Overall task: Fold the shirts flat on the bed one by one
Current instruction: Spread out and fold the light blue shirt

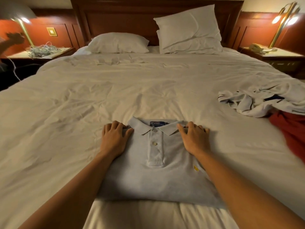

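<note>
Left hand [113,139] and right hand [194,138] palm-down on polo shirt [155,180] shoulders

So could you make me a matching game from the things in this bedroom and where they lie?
1 blue-grey polo shirt
2 white shirt
3 red garment
4 tangled cables

A on the left nightstand
B crumpled, right side of bed
C folded, under left hand and right hand
D just in front of the crumpled shirt

Pairs: 1-C, 2-B, 3-D, 4-A
</note>
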`<move>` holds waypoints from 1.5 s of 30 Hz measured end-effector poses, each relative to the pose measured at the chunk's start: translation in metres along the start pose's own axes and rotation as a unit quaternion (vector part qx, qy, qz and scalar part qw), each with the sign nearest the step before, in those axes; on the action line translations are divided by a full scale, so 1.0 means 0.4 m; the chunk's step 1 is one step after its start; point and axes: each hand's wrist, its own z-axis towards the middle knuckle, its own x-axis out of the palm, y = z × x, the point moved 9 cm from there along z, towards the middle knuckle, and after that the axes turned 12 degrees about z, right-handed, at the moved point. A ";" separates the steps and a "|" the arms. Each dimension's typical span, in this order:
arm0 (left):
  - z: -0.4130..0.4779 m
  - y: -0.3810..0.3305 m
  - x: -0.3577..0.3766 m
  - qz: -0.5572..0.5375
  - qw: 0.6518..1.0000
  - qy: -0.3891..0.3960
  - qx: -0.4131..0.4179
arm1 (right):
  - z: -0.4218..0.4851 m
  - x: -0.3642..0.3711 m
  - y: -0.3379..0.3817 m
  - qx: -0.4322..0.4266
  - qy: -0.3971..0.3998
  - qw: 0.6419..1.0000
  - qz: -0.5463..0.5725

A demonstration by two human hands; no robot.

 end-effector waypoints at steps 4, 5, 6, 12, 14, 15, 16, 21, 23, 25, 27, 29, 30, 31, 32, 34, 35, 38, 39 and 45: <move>0.007 -0.005 -0.004 0.014 1.000 -0.004 0.024 | 0.005 -0.021 0.001 -0.009 -0.021 0.999 -0.023; 0.008 -0.005 -0.007 0.014 1.000 -0.003 0.023 | 0.004 -0.025 0.002 -0.011 -0.029 0.999 -0.026; 0.009 -0.006 -0.010 0.011 1.000 -0.002 0.024 | 0.001 -0.030 0.004 -0.012 -0.038 0.999 -0.026; 0.021 0.012 -0.020 -0.011 0.996 0.067 0.049 | -0.009 -0.040 -0.028 -0.006 -0.006 0.999 -0.044; 0.022 0.033 -0.021 -0.011 0.994 0.099 0.055 | -0.005 -0.037 -0.058 -0.001 0.041 0.998 -0.038; 0.022 0.046 -0.022 -0.016 0.993 0.110 0.047 | -0.004 -0.042 -0.072 0.006 0.057 0.998 -0.017; 0.019 0.062 -0.025 -0.024 0.992 0.117 0.027 | -0.005 -0.052 -0.086 0.020 0.065 0.998 0.011; -0.061 0.129 -0.056 -0.104 0.971 0.142 -0.163 | -0.088 -0.110 -0.148 0.165 0.086 0.965 0.187; -0.118 0.109 -0.060 -0.154 0.955 0.170 -0.187 | -0.154 -0.122 -0.129 0.187 0.104 0.946 0.243; -0.173 0.083 -0.079 -0.151 0.958 0.166 -0.176 | -0.216 -0.142 -0.099 0.181 0.105 0.949 0.238; -0.223 0.068 -0.113 -0.139 0.966 0.136 -0.168 | -0.265 -0.176 -0.073 0.167 0.091 0.960 0.207; -0.264 0.064 -0.140 -0.112 0.972 0.126 -0.163 | -0.304 -0.206 -0.057 0.164 0.079 0.966 0.185; -0.279 0.064 -0.149 -0.093 0.975 0.126 -0.160 | -0.322 -0.216 -0.051 0.163 0.077 0.968 0.172; -0.291 0.065 -0.156 -0.080 0.976 0.127 -0.156 | -0.338 -0.219 -0.045 0.160 0.079 0.971 0.159; -0.300 0.068 -0.160 -0.074 0.977 0.130 -0.153 | -0.351 -0.218 -0.040 0.155 0.084 0.973 0.151; -0.311 0.075 -0.164 -0.067 0.976 0.146 -0.147 | -0.362 -0.214 -0.040 0.155 0.098 0.969 0.168; -0.314 0.081 -0.165 -0.059 0.975 0.159 -0.146 | -0.361 -0.215 -0.047 0.159 0.107 0.965 0.181; -0.306 0.095 -0.171 0.028 0.975 0.186 -0.121 | -0.345 -0.217 -0.073 0.147 0.150 0.968 0.141; -0.300 0.094 -0.175 0.071 0.974 0.184 -0.108 | -0.339 -0.216 -0.078 0.137 0.164 0.970 0.113; -0.206 -0.009 -0.143 0.014 0.986 0.161 -0.030 | -0.227 -0.216 -0.007 0.022 0.065 0.997 0.034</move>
